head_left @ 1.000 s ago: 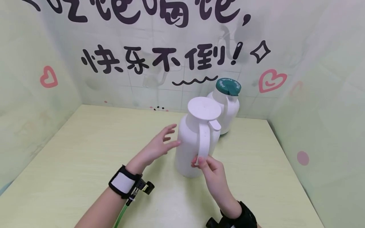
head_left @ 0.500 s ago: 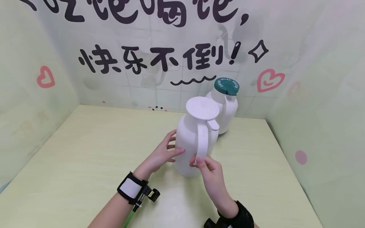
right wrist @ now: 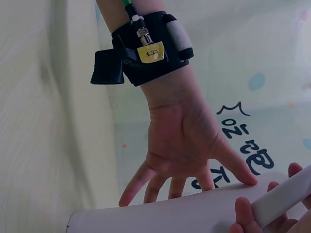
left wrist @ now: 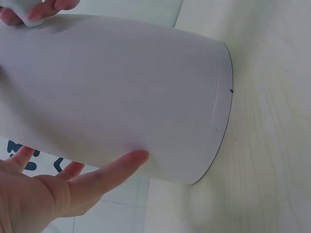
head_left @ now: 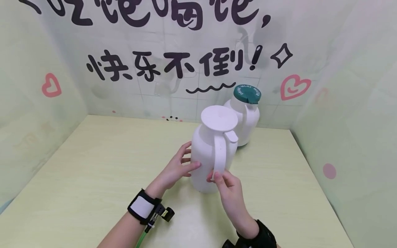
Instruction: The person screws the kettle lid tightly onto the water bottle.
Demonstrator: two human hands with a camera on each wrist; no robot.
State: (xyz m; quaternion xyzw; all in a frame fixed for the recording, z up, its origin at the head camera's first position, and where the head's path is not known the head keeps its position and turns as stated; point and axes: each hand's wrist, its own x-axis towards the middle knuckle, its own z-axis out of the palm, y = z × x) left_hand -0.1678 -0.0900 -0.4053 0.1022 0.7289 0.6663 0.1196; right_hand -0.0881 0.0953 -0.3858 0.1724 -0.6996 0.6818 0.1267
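Note:
A white thermos jug (head_left: pixel 203 144) with a flat round lid stands upright on the pale table, its handle (head_left: pixel 220 153) facing me. My right hand (head_left: pixel 232 194) pinches the lower end of that handle between thumb and fingers. Against the jug's left side rest the spread fingertips of my left hand (head_left: pixel 175 171). In the right wrist view those fingers look nearly straight and the left palm (right wrist: pixel 180 138) is apart from the jug wall. The left wrist view shows the left thumb (left wrist: pixel 121 167) touching the lower body of the jug.
Behind the jug, slightly right, stands a second white thermos jug (head_left: pixel 251 119) with a green lid (head_left: pixel 247 93), partly hidden. The pale table (head_left: pixel 102 165) ends at a printed cloth backdrop (head_left: pixel 124 100) at the back and sides. Each wrist wears a strapped camera (head_left: pixel 167 214).
The left hand has moved right and slightly down, from beside the jug to fingertip contact with its side. The right hand keeps its pinch on the handle, and the jug stays in place.

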